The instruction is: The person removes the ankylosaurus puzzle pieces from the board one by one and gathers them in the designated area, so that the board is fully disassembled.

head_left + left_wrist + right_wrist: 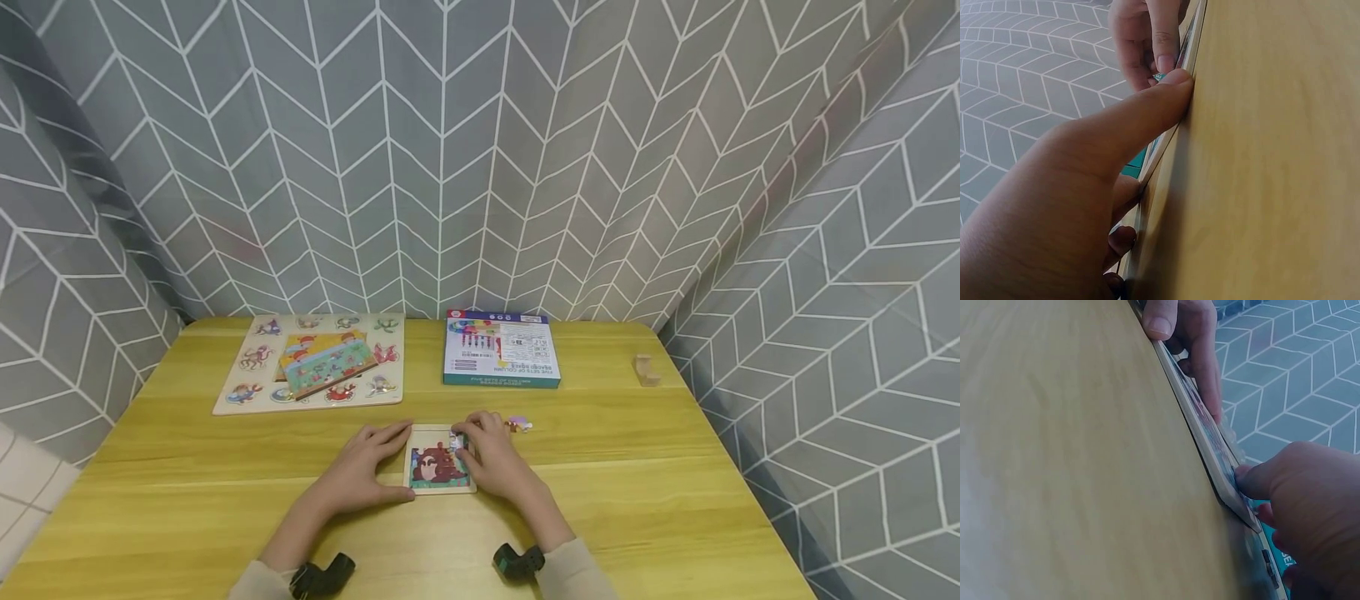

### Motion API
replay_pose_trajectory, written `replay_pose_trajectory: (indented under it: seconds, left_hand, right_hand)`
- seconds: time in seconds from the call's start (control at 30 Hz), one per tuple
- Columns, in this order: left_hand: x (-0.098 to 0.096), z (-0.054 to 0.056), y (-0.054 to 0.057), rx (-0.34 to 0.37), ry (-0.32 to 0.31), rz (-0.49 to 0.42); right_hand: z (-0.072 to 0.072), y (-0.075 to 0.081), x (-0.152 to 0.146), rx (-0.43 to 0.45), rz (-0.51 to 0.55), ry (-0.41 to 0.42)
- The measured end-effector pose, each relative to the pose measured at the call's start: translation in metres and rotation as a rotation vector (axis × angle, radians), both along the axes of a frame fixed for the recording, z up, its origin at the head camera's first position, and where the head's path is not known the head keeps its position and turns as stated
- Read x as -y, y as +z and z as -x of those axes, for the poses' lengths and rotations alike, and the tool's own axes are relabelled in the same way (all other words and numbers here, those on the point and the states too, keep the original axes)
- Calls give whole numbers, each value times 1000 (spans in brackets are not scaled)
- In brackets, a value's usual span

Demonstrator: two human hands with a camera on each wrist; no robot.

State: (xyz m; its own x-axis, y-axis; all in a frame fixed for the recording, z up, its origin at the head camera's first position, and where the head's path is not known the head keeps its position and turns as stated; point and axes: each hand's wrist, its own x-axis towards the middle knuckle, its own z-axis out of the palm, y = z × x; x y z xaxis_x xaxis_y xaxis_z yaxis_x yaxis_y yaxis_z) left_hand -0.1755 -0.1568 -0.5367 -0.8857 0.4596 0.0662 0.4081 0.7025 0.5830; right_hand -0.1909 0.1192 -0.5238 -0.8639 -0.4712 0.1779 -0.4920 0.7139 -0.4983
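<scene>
A small square wooden jigsaw board (442,428) lies flat on the table, its picture a brown animal on green with a bare patch at upper left. My left hand (363,468) spans its left side, thumb at the near corner and fingers at the far corner. At the upper right of the board, my right hand (491,457) pinches a small puzzle piece (455,441); its fingers partly hide that piece. One loose puzzle piece (519,424) lies just beyond the right hand. In the right wrist view the right thumb (1257,478) sits over the board's edge.
At the back left, a large peg puzzle board (232,392) with sea creatures carries overlapping picture boards (330,367). A flat printed box (498,350) lies at the back middle. A small wooden block (645,371) stands at the right. Patterned curtain (450,167) hangs behind the table.
</scene>
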Motion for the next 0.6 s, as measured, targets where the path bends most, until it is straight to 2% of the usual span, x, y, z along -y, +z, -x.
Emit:
replay_pose_trajectory:
  seconds: [0.37,0.6]
  left_hand:
    - [1,-1,3,10,-2,3]
    - [1,-1,2,4,-2,9]
  right_hand:
    - [-1,4,-6,7,4,-27]
    - [2,0,-7,-12,7,-31]
